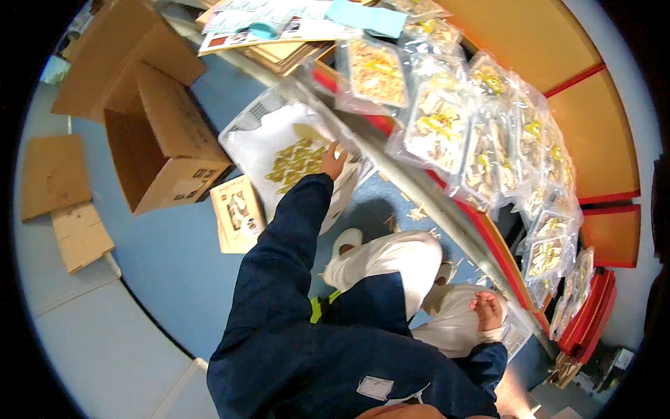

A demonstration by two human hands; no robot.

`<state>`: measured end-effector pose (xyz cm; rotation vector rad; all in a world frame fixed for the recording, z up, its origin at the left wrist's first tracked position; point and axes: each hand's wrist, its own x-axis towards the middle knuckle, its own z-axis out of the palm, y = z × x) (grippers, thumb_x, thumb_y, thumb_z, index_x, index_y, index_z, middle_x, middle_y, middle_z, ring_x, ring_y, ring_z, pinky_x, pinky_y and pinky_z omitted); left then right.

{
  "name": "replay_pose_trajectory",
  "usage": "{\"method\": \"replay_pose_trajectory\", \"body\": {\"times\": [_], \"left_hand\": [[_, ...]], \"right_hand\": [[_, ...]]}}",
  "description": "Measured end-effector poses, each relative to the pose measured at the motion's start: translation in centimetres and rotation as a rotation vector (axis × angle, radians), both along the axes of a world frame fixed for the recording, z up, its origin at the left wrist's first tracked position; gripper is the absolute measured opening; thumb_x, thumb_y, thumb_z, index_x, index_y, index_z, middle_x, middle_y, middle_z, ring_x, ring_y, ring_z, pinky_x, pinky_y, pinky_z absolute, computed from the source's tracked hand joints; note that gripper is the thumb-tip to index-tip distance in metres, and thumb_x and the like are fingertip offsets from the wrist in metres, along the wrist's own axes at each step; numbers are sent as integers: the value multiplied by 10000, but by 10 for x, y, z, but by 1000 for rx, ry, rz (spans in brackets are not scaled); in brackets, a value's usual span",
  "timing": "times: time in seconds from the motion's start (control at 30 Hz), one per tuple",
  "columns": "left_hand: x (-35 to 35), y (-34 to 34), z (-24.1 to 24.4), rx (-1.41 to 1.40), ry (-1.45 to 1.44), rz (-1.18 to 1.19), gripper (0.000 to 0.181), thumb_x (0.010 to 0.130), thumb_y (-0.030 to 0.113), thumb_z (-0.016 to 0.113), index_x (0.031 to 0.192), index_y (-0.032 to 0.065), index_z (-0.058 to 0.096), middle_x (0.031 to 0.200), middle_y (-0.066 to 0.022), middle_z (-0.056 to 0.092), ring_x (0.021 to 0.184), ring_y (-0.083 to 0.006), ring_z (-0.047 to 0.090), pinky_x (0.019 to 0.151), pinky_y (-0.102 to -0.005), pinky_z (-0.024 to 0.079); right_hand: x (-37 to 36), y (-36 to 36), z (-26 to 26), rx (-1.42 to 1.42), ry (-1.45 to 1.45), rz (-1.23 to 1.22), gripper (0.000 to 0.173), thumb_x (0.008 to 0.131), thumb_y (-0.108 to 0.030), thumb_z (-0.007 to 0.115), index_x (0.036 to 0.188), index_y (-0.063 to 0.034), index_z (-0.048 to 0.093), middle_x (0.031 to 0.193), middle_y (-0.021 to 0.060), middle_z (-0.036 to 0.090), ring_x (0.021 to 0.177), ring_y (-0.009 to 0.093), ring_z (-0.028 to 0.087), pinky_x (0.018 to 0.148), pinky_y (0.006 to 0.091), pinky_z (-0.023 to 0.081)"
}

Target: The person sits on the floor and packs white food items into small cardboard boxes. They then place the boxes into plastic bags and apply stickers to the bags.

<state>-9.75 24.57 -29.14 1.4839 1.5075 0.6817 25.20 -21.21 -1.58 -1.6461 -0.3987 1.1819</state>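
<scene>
My left hand [333, 162] reaches over a white plastic crate [235, 132], its thumb and a finger apart at the right side of a white sheet [272, 131]. Rows of gold-green stickers [297, 162] cover the middle of that sheet. Whether the fingertips touch the sheet is hard to tell. My right hand [487, 310] rests palm up by my white-trousered knee [450, 314], fingers loosely curled with nothing visible in them. To the right, clear-wrapped trays of pale sliced food [437, 125], perhaps dried mushrooms, lie in overlapping rows with gold stickers on top.
An open cardboard box [152, 157] stands on the blue floor [172, 267] at left. A printed carton [238, 214] leans near the crate. Papers [272, 21] and a light-blue strip [366, 18] lie at the top. A red-edged shelf [471, 212] runs along the right, with floor scraps [417, 213] beside it.
</scene>
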Motion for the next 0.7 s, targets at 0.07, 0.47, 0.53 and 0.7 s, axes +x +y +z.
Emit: {"method": "replay_pose_trajectory", "body": {"times": [0.07, 0.47, 0.53, 0.7], "left_hand": [[15, 14, -58, 44, 13, 50, 596, 814, 448, 576, 1296, 122, 447, 1133, -261, 529, 1046, -409, 498, 920, -434, 396], [-108, -47, -1, -301, -726, 550, 442, 773, -12, 573, 1206, 15, 486, 1042, -91, 583, 944, -182, 574, 831, -305, 465], [-120, -73, 69, -332, -853, 475, 459, 771, -32, 528, 1222, 14, 460, 1045, -83, 574, 931, -185, 575, 834, -308, 469], [-153, -142, 162, -482, -1098, 279, 537, 787, -42, 519, 1302, 19, 378, 1146, -88, 545, 1011, -202, 565, 854, -332, 485]], "right_hand": [[7, 8, 5, 11, 15, 1, 148, 904, -93, 532, 1029, -20, 562, 1026, 106, 599, 805, 179, 590, 711, 328, 513], [7, 7, -1, 3, 39, -40, 190, 901, -91, 527, 1075, -18, 546, 1052, 115, 594, 840, 179, 588, 730, 322, 509], [6, 1, -4, -2, 35, -31, 184, 909, -112, 524, 1071, -28, 549, 1055, 109, 591, 850, 178, 582, 741, 316, 499], [2, 23, -17, 8, 11, 88, 197, 906, -154, 545, 1069, -43, 559, 1038, 87, 602, 848, 164, 581, 767, 300, 485]]}}
